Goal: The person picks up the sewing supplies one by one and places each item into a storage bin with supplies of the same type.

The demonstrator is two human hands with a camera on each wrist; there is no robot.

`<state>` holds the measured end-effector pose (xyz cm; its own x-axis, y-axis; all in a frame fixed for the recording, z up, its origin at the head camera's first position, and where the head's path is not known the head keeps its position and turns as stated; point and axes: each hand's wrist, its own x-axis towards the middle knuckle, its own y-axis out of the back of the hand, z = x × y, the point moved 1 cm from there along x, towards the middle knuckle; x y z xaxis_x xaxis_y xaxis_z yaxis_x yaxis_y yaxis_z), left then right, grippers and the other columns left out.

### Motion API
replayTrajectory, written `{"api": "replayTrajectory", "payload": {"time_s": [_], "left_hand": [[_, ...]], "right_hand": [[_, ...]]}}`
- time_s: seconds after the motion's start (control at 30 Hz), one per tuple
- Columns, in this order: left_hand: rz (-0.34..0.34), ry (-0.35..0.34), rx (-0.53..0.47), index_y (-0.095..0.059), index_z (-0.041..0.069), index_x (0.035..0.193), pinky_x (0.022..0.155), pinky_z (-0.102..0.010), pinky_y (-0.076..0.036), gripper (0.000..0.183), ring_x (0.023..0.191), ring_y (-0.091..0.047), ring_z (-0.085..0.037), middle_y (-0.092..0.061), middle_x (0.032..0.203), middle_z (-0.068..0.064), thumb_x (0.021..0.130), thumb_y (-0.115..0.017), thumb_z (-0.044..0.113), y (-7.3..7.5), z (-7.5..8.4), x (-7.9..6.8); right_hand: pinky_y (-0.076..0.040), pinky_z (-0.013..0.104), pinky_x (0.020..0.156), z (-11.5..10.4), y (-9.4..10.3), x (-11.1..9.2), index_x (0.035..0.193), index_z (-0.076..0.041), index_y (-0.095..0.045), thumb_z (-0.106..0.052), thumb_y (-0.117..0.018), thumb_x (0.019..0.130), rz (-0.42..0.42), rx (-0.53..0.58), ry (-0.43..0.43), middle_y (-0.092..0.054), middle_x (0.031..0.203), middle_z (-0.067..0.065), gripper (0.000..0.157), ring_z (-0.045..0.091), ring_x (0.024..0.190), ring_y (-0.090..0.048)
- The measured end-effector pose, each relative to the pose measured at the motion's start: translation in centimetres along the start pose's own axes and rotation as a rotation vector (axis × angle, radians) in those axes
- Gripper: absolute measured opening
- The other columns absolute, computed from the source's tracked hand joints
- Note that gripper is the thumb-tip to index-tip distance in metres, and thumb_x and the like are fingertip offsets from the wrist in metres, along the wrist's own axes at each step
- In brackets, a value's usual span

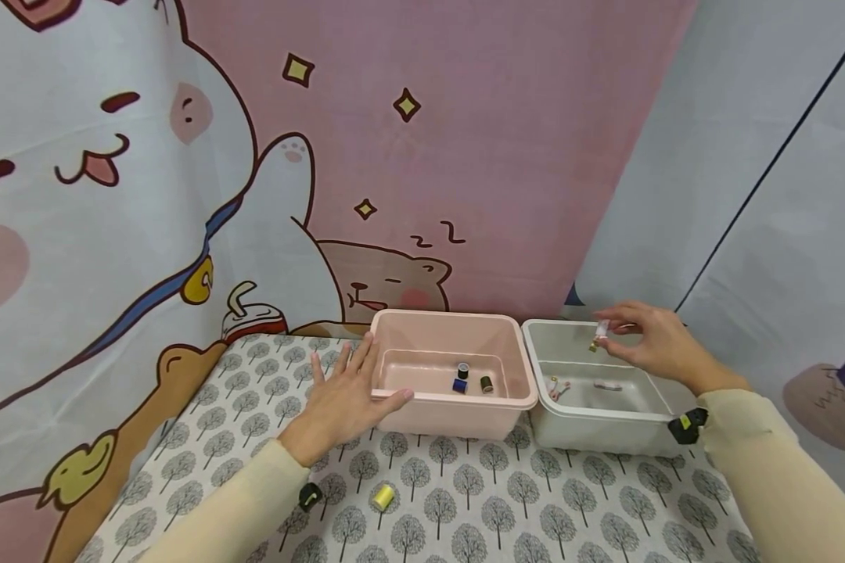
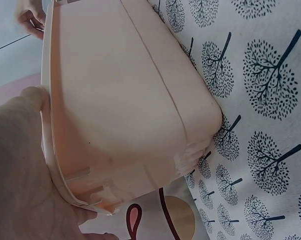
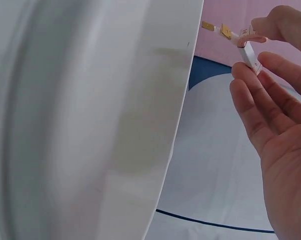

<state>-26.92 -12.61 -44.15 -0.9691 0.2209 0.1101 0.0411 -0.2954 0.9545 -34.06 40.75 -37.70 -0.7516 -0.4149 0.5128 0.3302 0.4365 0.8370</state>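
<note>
My left hand (image 1: 341, 397) rests with straight fingers on the left end of a pink plastic bin (image 1: 451, 420), thumb along its front rim. Inside that bin lie a black thread spool (image 1: 462, 370), a blue thread spool (image 1: 460, 385) and a dark green thread spool (image 1: 487, 384). Over the grey-white bin (image 1: 605, 435) at right, my right hand (image 1: 653, 338) pinches a small rolled measuring tape (image 1: 602, 329) between thumb and fingers. The right wrist view shows its printed marks and gold metal ends (image 3: 225, 32).
A yellow thread spool (image 1: 383, 496) lies on the tree-patterned cloth (image 1: 496, 512) in front of the pink bin. Small pinkish pieces (image 1: 558, 389) and a thin strip (image 1: 608, 385) lie in the grey-white bin. A cartoon-printed curtain (image 1: 507, 156) hangs close behind both bins.
</note>
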Motion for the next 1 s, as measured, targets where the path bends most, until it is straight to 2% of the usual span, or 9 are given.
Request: {"api": "replayTrajectory", "payload": {"time_s": [0.1, 0.2, 0.3, 0.4, 0.83, 1.0], "left_hand": [[0.001, -0.002, 0.003, -0.010, 0.017, 0.189, 0.137, -0.089, 0.010, 0.121, 0.184, -0.012, -0.046, -0.003, 0.198, -0.001, 0.104, -0.042, 0.098, 0.0, 0.0, 0.0], [0.001, -0.005, 0.008, -0.010, 0.017, 0.189, 0.137, -0.090, 0.010, 0.122, 0.184, -0.012, -0.046, -0.003, 0.198, -0.001, 0.103, -0.041, 0.099, 0.0, 0.1, 0.0], [-0.001, -0.007, 0.006, -0.009, 0.017, 0.189, 0.137, -0.090, 0.010, 0.122, 0.184, -0.011, -0.045, -0.004, 0.199, -0.002, 0.103, -0.040, 0.099, 0.1, 0.1, 0.0], [-0.004, -0.003, 0.005, -0.008, 0.018, 0.189, 0.137, -0.089, 0.012, 0.122, 0.184, -0.010, -0.045, -0.004, 0.199, -0.002, 0.103, -0.041, 0.099, 0.0, 0.2, 0.0], [-0.005, 0.000, 0.012, -0.012, 0.016, 0.189, 0.137, -0.088, 0.012, 0.124, 0.183, -0.010, -0.045, -0.005, 0.199, -0.003, 0.102, -0.038, 0.101, -0.1, 0.1, 0.0], [-0.006, 0.002, 0.009, -0.014, 0.015, 0.189, 0.137, -0.089, 0.011, 0.121, 0.183, -0.011, -0.046, -0.004, 0.198, -0.003, 0.104, -0.042, 0.097, 0.0, 0.2, 0.0]], "right_hand": [[-0.074, 0.042, 0.085, 0.4, 0.1, -0.1, 0.136, -0.009, -0.085, -0.014, -0.097, 0.094, -0.027, -0.006, -0.032, -0.084, 0.132, 0.017, 0.044, 0.036, 0.101, -0.088], [-0.074, 0.053, 0.089, 0.8, 0.2, -0.2, 0.139, -0.003, -0.082, -0.014, -0.096, 0.095, -0.075, -0.014, -0.050, -0.081, 0.134, 0.025, 0.047, 0.042, 0.105, -0.087], [-0.070, 0.064, 0.097, 1.0, 0.4, -0.3, 0.144, 0.003, -0.077, -0.015, -0.095, 0.096, -0.151, -0.030, -0.073, -0.076, 0.141, 0.033, 0.054, 0.049, 0.113, -0.084], [-0.067, 0.069, 0.102, 0.9, 0.6, -0.3, 0.148, 0.005, -0.074, -0.016, -0.094, 0.097, -0.198, -0.049, -0.090, -0.071, 0.148, 0.037, 0.058, 0.054, 0.122, -0.081], [-0.068, 0.070, 0.099, -0.8, 0.2, -0.9, 0.145, -0.002, -0.078, -0.011, -0.092, 0.098, -0.135, -0.016, -0.059, -0.076, 0.142, 0.029, 0.050, 0.050, 0.122, -0.080], [-0.069, 0.068, 0.097, -1.9, -0.2, -1.3, 0.144, -0.006, -0.079, -0.011, -0.091, 0.098, -0.101, -0.014, -0.049, -0.079, 0.139, 0.025, 0.047, 0.047, 0.119, -0.081]]}}
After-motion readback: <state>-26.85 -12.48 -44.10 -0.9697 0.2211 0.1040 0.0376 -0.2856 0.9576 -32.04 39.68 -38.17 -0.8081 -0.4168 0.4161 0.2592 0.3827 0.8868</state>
